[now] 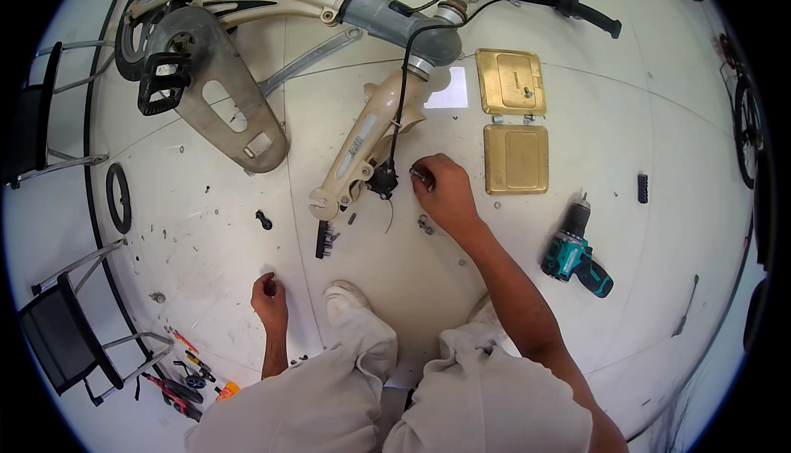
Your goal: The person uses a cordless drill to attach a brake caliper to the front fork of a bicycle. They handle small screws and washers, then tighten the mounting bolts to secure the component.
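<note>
A beige bicycle frame [247, 0] lies across the floor, its front fork [362, 148] angled down toward me. Near the fork's lower end sits a black brake caliper [382, 182] with a cable running into it. Just right of the caliper, my right hand [446, 193] is closed in a pinch on a small silver metal piece, whose exact kind I cannot make out. My left hand [269, 300] is low over the floor at the left, fingers curled; whatever is in them, if anything, is hidden. A black bit holder [320, 239] with several bits lies below the fork end.
A teal cordless drill [568, 251] lies at the right. Two gold floor-box lids [516, 160] sit beyond my right hand. Small loose metal parts [425, 225] and a black fitting [263, 220] are scattered about. Folding chairs [70, 329] and hand tools [177, 391] are at the left.
</note>
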